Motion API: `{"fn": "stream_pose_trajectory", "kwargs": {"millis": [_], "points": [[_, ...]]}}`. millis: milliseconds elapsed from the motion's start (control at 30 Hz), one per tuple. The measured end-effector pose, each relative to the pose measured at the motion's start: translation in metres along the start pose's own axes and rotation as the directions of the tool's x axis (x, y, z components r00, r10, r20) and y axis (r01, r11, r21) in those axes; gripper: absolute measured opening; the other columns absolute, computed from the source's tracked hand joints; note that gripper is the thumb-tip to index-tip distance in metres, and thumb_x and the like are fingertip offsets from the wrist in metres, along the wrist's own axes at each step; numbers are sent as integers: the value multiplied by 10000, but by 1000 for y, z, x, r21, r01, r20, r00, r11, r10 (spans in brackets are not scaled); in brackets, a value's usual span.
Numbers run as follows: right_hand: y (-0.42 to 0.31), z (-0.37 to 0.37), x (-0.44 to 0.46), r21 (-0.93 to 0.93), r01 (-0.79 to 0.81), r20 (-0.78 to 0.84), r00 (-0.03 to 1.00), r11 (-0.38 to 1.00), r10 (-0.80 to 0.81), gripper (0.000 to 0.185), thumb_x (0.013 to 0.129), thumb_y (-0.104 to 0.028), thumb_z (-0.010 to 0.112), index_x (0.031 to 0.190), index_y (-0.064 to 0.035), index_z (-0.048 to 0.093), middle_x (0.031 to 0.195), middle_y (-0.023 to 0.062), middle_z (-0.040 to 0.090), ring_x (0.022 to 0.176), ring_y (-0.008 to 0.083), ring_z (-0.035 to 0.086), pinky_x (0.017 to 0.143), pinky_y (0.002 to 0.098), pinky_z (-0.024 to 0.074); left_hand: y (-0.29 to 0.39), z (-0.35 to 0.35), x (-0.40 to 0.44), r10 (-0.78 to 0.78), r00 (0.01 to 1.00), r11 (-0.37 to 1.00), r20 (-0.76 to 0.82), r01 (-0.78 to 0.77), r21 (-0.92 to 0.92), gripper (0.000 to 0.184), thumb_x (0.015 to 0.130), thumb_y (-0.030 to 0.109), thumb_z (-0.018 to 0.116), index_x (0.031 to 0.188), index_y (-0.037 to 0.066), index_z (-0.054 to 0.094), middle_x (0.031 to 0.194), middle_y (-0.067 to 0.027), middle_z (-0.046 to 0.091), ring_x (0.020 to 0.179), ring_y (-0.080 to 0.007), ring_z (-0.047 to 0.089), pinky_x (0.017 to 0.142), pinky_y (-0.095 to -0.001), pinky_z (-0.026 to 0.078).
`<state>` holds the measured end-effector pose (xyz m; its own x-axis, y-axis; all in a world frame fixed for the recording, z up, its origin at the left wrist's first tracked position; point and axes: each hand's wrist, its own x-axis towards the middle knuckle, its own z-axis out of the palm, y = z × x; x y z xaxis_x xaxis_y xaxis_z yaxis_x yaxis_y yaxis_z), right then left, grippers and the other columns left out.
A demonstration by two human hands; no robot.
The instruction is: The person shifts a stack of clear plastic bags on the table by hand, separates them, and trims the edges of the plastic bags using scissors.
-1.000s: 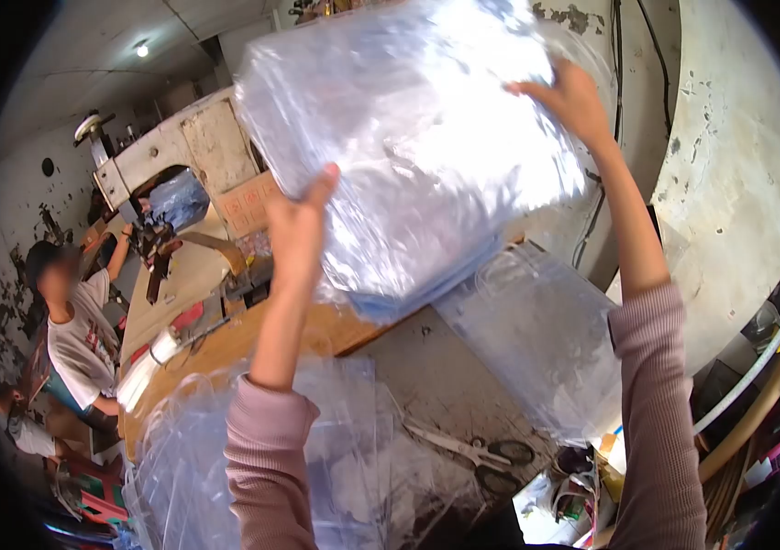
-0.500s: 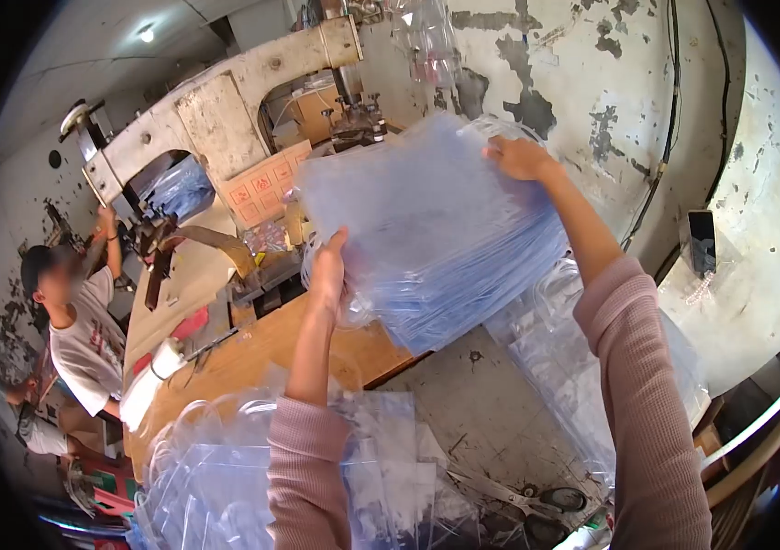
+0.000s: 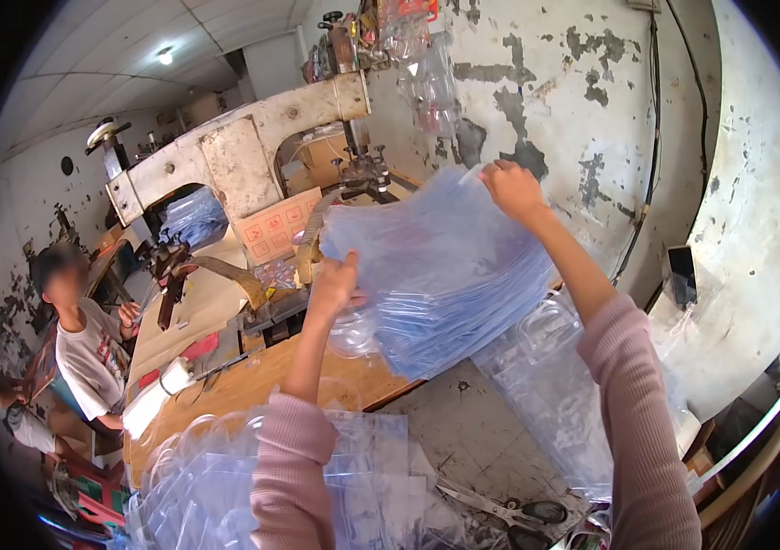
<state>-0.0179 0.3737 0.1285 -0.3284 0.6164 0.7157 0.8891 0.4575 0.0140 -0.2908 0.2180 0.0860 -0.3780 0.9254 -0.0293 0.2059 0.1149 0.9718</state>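
A thick stack of clear bluish plastic sheets spans the space between my two hands, bent and fanned along its near edge. My left hand grips its left side with the thumb on top. At the far right corner, my right hand has its fingers closed over the edge of the sheets. Clear plastic bags with looped tube handles lie in a pile below my left forearm. More clear bags rest under and to the right of the stack.
A large whitish press machine stands behind the wooden table. Scissors lie at the front near my right forearm. A phone is at the right wall. A co-worker sits at the left, with another person partly visible behind.
The view has tilted upward, so the table sits lower in it. The stack's sheets now bend and fan more between my hands. The co-worker's raised hand has come down from the machine.
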Motion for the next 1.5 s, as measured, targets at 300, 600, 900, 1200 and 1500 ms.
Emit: {"fn": "stream_pose_trajectory", "kwargs": {"millis": [300,600,900,1200,1500], "points": [[-3,-179,-173,412,-5,345,926,911,-151,367,910,-374,504,1044,-50,613,1173,202,535,1066,354,531,892,424,433,9,-54,-187,452,680,179,578,-704,687,586,829,232,613,1281,-54,373,1379,-331,232,1211,-443,395,944,-435,417],[47,-188,-433,478,-729,163,622,490,766,487,951,-397,418,1280,-39,450,1362,187,390,1286,309,352,1035,382,298,-83,-143,-420,-4,871,497,492,-425,757,633,755,166,689,1311,92,397,1400,-247,244,1231,-404,349,980,-427,365],[68,-90,-455,20,-851,-62,522,524,850,533,956,-438,375,1308,-39,413,1397,265,301,1318,447,211,1063,494,209,-104,-110,-450,-235,884,307,403,-326,894,732,778,506,619,1374,165,365,1439,-310,144,1333,-458,184,1036,-584,218],[-105,-172,-454,360,-549,-191,748,755,635,381,928,-246,499,1203,17,513,1309,206,452,1243,325,407,1019,444,314,-135,-91,-437,141,790,419,596,-593,687,626,713,469,641,1292,279,499,1379,26,440,1272,-160,403,1024,-411,309],[-240,-215,-410,641,-11,535,724,768,-436,677,641,-467,722,1183,-105,541,1287,102,488,1217,260,448,1048,546,233,-155,-30,-430,445,792,541,418,-610,579,373,855,356,556,1128,109,617,1174,-10,596,1150,-149,523,1000,-356,362]]}}
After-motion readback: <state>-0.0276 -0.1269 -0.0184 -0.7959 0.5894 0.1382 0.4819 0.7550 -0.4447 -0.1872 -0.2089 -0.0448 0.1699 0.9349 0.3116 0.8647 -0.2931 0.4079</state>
